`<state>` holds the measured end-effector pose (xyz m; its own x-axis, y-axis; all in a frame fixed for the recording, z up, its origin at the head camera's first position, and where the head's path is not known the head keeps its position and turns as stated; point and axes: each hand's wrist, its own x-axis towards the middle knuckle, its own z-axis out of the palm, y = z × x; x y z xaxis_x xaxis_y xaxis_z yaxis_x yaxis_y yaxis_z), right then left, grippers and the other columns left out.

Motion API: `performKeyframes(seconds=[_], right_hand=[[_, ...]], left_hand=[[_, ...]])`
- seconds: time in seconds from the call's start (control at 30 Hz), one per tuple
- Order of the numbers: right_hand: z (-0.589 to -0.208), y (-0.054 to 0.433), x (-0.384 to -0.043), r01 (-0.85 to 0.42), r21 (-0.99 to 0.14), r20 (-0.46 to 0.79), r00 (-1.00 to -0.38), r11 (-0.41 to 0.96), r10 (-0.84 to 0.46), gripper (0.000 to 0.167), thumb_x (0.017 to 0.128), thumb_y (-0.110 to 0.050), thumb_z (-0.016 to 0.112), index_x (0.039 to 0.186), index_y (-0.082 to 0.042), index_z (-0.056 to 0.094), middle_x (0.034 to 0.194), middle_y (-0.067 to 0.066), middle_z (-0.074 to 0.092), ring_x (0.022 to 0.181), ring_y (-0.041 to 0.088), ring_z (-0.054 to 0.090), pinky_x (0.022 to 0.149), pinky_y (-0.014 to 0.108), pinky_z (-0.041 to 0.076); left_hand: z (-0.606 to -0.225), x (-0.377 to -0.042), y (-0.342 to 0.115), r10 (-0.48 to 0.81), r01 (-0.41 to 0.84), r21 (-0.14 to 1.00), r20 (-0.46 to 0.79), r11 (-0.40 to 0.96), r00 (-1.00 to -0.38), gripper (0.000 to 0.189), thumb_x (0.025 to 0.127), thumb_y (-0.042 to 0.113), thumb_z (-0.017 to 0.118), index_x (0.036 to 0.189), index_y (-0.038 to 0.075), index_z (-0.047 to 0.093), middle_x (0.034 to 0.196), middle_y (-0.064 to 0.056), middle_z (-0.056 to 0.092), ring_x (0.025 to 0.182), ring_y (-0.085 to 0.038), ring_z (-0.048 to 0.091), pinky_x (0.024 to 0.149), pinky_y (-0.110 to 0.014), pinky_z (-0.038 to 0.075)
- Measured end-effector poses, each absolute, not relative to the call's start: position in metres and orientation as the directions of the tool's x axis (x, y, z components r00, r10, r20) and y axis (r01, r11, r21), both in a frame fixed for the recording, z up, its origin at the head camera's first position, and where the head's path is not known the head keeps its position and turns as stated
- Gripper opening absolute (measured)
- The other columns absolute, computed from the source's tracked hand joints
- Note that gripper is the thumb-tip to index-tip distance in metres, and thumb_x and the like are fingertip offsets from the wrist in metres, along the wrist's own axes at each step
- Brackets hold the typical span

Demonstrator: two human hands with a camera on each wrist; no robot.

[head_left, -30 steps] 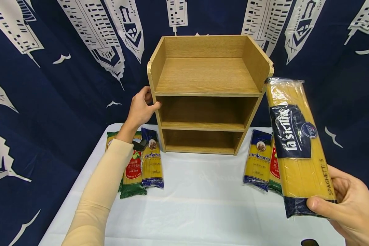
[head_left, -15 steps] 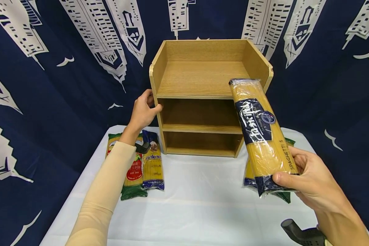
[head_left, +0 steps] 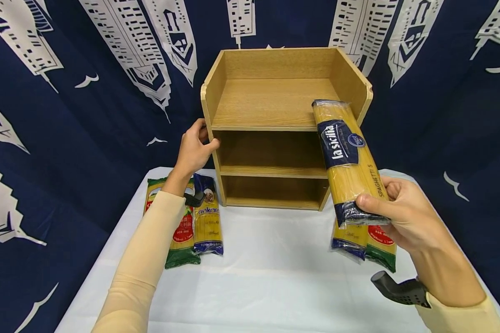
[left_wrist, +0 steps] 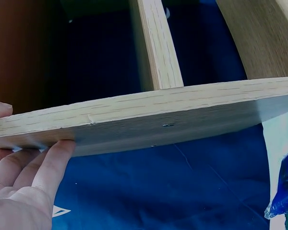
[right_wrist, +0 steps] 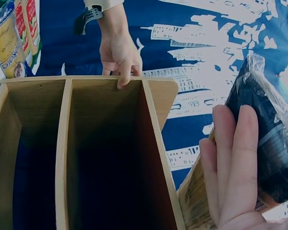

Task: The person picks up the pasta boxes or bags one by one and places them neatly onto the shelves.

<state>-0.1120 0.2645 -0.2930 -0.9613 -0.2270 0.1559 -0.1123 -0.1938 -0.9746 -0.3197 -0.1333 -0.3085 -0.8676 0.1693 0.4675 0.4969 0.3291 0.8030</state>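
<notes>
My right hand point(head_left: 408, 217) grips the lower end of a pack of spaghetti point(head_left: 347, 159), clear film with a dark blue label, thumb on its front. The pack is held tilted, overlapping the right side of a small wooden shelf unit point(head_left: 266, 128) in the head view. In the right wrist view, several straight fingers point(right_wrist: 245, 153) lie along the pack's dark end. My left hand point(head_left: 193, 149) holds the unit's left side panel, thumb at the front edge and fingers on the outer face, as the left wrist view shows at the panel point(left_wrist: 192, 105).
On the white-covered table point(head_left: 271, 277), a blue-ended pasta pack point(head_left: 208, 226) and a red-labelled green one point(head_left: 183, 238) lie left of the unit. Right of it lie another blue-ended pack point(head_left: 350, 240) and a red-labelled pack point(head_left: 381, 247), partly hidden. A patterned blue curtain point(head_left: 108, 138) hangs behind.
My right hand has carried the spaghetti pack leftward and farther from me, from beside the shelf unit to over its right side. The left hand stays on the panel.
</notes>
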Motion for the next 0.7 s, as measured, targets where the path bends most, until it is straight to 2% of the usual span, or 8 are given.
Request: performKeyframes(seconds=[0.23,0.43,0.53,0.7], right_hand=[[-0.280,0.263,-0.127,-0.049,-0.970,0.100,-0.974,-0.238,-0.206,0.021,0.101,-0.002,0.059,0.121,-0.003,0.063,0.105,0.013,0.074,0.089,0.027,0.074,0.078,0.034,0.057],[-0.271,0.257,-0.139,-0.016,-0.963,0.068,-0.980,-0.268,-0.186,0.018,0.101,-0.004,0.059,0.118,-0.002,0.064,0.103,0.012,0.074,0.087,0.025,0.072,0.075,0.031,0.057],[-0.267,0.255,-0.144,0.015,-0.967,0.028,-0.986,-0.255,-0.165,0.016,0.101,-0.008,0.062,0.116,-0.004,0.065,0.101,0.011,0.074,0.084,0.024,0.072,0.071,0.030,0.055],[-0.258,0.255,-0.157,0.074,-0.949,-0.025,-0.987,-0.308,-0.160,0.015,0.100,-0.009,0.064,0.114,-0.004,0.067,0.101,0.010,0.073,0.084,0.024,0.073,0.074,0.029,0.059]], left_hand=[[-0.307,-0.319,-0.133,0.160,0.489,0.815,0.462,0.310,-0.872,0.045,0.092,-0.002,0.065,0.135,0.000,0.054,0.132,-0.018,0.065,0.123,-0.029,0.062,0.099,-0.048,0.051],[-0.307,-0.318,-0.132,0.157,0.478,0.820,0.452,0.314,-0.878,0.048,0.092,-0.004,0.065,0.137,-0.002,0.052,0.133,-0.021,0.064,0.123,-0.035,0.062,0.098,-0.050,0.051],[-0.308,-0.318,-0.132,0.165,0.486,0.817,0.457,0.310,-0.874,0.047,0.092,-0.005,0.065,0.137,-0.002,0.052,0.132,-0.022,0.064,0.122,-0.035,0.062,0.097,-0.051,0.052],[-0.309,-0.319,-0.133,0.182,0.509,0.807,0.475,0.299,-0.861,0.045,0.092,-0.003,0.065,0.135,0.000,0.054,0.131,-0.019,0.066,0.122,-0.032,0.063,0.097,-0.049,0.053]])
